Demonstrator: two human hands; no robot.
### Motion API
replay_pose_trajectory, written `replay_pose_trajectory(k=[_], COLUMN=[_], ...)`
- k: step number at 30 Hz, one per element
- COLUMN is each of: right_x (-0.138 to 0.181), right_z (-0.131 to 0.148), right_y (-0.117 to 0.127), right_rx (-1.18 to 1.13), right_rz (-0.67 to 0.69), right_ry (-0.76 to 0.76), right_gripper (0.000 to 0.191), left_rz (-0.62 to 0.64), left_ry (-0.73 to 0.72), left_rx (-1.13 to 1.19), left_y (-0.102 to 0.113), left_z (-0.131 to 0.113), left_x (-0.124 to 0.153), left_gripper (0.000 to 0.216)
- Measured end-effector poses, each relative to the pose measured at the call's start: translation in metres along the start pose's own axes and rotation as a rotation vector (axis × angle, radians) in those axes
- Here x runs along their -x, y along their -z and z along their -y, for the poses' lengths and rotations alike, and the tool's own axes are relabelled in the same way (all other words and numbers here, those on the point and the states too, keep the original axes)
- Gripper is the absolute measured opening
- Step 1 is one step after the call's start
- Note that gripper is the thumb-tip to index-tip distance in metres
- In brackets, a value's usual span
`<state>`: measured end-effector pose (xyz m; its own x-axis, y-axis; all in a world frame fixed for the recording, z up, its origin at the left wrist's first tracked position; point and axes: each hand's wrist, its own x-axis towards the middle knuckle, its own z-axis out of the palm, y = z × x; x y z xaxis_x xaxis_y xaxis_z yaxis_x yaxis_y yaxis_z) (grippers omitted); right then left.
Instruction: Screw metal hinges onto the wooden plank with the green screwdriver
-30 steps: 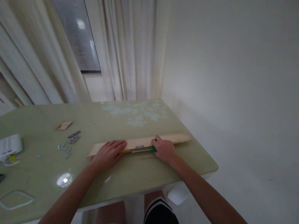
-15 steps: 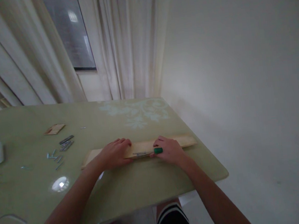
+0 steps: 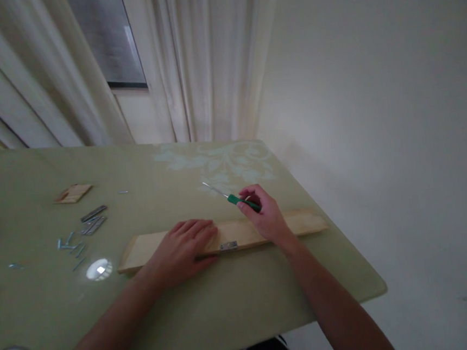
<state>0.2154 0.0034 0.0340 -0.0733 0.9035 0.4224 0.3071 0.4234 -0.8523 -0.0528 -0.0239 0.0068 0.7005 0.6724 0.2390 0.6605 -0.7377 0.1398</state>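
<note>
A long wooden board (image 3: pixel 238 231) lies across the table in front of me. My left hand (image 3: pixel 190 241) holds it left of its middle, fingers over the top and thumb along the near side. Right of that thumb, a small metal bracket (image 3: pixel 229 245) sits at the board's near edge. Above the board, my right hand (image 3: pixel 263 213) is closed around the green handle of a screwdriver (image 3: pixel 233 199). Its shaft points up and to the left, its tip well apart from the bracket.
On the left of the table (image 3: pixel 180 316) lie several metal plates (image 3: pixel 94 224) and several screws (image 3: pixel 68 245). A small wooden piece (image 3: pixel 74 193) and a single screw (image 3: pixel 123 192) are farther back. A wall (image 3: pixel 399 155) stands along the right side.
My right hand has lifted off the board with the screwdriver, whose shaft was lying along the near edge by the bracket. The left hand stays on the board. The view has shifted slightly.
</note>
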Motion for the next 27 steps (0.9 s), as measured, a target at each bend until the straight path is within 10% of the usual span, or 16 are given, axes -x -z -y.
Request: replay_pose_trajectory(k=[9,27], right_x=[0.005,0.02], right_z=[0.005,0.011], right_y=[0.011,-0.001], right_rx=[-0.3,-0.223], right_rz=[-0.447,-0.271], right_ry=[0.076,0.12], right_gripper=[0.044,0.035], left_rz=[-0.036,0.019], left_ry=[0.078,0.103], left_rx=[0.01,0.006], left_y=[-0.01,-0.008], left_z=[-0.003,-0.003], left_x=[0.0,-0.001], left_gripper=[0.057,0.06])
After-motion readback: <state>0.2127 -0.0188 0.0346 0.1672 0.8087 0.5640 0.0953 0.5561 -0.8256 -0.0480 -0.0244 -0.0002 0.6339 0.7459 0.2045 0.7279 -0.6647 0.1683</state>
